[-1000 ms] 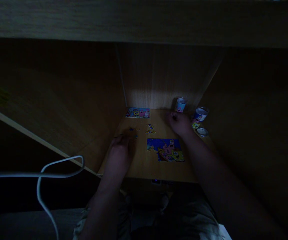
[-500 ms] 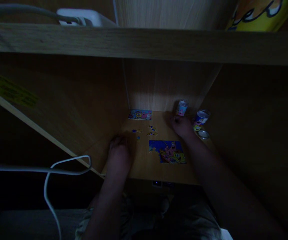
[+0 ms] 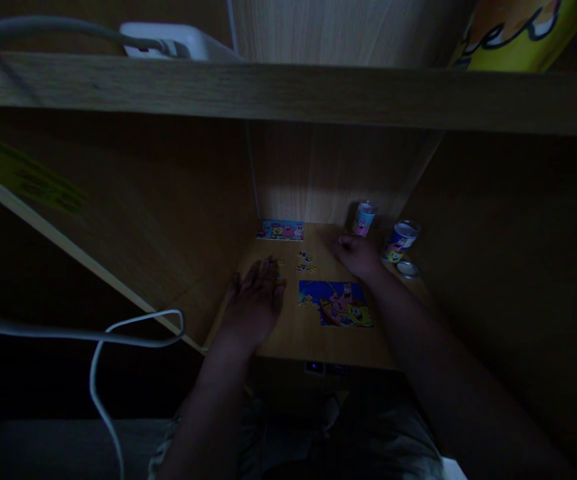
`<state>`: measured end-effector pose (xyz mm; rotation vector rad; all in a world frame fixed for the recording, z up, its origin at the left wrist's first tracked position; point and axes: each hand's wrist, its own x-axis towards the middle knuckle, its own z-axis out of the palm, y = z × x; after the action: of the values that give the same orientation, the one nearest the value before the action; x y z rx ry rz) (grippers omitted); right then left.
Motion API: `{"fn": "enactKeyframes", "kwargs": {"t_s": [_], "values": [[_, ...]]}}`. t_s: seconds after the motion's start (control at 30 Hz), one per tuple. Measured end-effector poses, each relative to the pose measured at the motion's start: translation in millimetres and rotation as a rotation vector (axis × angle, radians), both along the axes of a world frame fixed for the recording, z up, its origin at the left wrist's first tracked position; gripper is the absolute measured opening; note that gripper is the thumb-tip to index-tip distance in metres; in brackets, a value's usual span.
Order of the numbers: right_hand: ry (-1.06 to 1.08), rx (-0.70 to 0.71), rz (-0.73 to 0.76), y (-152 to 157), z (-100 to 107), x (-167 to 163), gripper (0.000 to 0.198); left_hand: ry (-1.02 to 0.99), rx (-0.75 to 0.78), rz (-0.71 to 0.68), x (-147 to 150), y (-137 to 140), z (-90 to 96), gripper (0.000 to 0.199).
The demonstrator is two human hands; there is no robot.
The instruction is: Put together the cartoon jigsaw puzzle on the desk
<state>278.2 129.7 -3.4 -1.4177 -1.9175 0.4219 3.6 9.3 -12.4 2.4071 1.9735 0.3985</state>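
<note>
My left hand [image 3: 255, 303] lies palm down with its fingers stretched out, reaching over some of the loose jigsaw pieces and partly hiding them. My right hand [image 3: 358, 256] is curled closed just in front of the small cartoon can at the back; whatever its fingers hold, if anything, is hidden. Between the hands are several loose jigsaw pieces [image 3: 305, 268]. Nearer to me sits a partly assembled cartoon jigsaw puzzle [image 3: 338, 303], with a gap at its lower left. A cartoon picture card or finished puzzle [image 3: 281, 231] lies flat by the back panel.
A small can [image 3: 364, 219] stands at the back, a second can [image 3: 404, 235] to its right with a round metal lid [image 3: 407, 269] before it. Overhead runs a wooden shelf edge [image 3: 288, 93] bearing a white power block [image 3: 178, 41]. A white cable [image 3: 138, 343] hangs at left.
My left hand has opened from a curled shape and moved forward and right over the loose pieces. My right hand has shifted slightly left and stays closed.
</note>
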Motion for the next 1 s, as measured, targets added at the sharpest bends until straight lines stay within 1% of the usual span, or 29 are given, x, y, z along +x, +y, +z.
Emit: {"fn": "enactKeyframes", "kwargs": {"t_s": [0.13, 0.23, 0.37, 0.5, 0.57, 0.6, 0.67, 0.73, 0.77, 0.83, 0.9, 1.0], "values": [[-0.010, -0.028, 0.173, -2.6, -5.1, -5.6, 0.049, -0.022, 0.094, 0.012, 0.5, 0.2, 0.3, 0.053], [-0.048, -0.045, 0.231, -1.0, -9.8, -6.2, 0.050, -0.024, 0.130, 0.026, -1.0, -1.8, 2.1, 0.050], [-0.065, -0.059, 0.244, 1.7, -12.8, -5.6, 0.049, -0.040, 0.113, 0.035, -4.8, -2.3, 4.0, 0.052], [-0.079, -0.067, 0.262, 1.7, -12.5, -6.5, 0.045, -0.166, 0.092, -0.095, -8.2, -0.9, 4.1, 0.061], [-0.090, -0.071, 0.271, 1.4, -12.1, -6.9, 0.043, -0.243, 0.110, -0.123, -10.0, 0.0, 2.8, 0.062], [-0.092, -0.074, 0.274, 1.2, -11.9, -7.1, 0.043, -0.272, 0.128, -0.106, -10.9, 0.5, 2.0, 0.062], [-0.092, -0.082, 0.272, 1.1, -11.6, -7.2, 0.044, -0.303, 0.171, -0.022, -13.0, 1.3, 0.2, 0.063], [-0.095, -0.087, 0.267, 0.9, -11.2, -7.2, 0.045, -0.293, 0.202, 0.061, -14.6, 1.3, -0.6, 0.063], [-0.099, -0.086, 0.268, 0.8, -10.9, -7.2, 0.045, -0.278, 0.209, 0.080, -14.8, 0.9, -0.2, 0.063], [-0.104, -0.081, 0.274, 0.4, -10.1, -7.2, 0.045, -0.237, 0.196, 0.062, -13.9, -1.1, 2.6, 0.064], [-0.104, -0.084, 0.278, 0.0, -9.2, -7.3, 0.044, -0.195, 0.157, 0.017, -11.6, -4.0, 7.4, 0.068], [-0.105, -0.089, 0.278, -0.5, -8.2, -7.4, 0.044, -0.155, 0.107, -0.014, -8.4, -7.8, 14.2, 0.072]]}}
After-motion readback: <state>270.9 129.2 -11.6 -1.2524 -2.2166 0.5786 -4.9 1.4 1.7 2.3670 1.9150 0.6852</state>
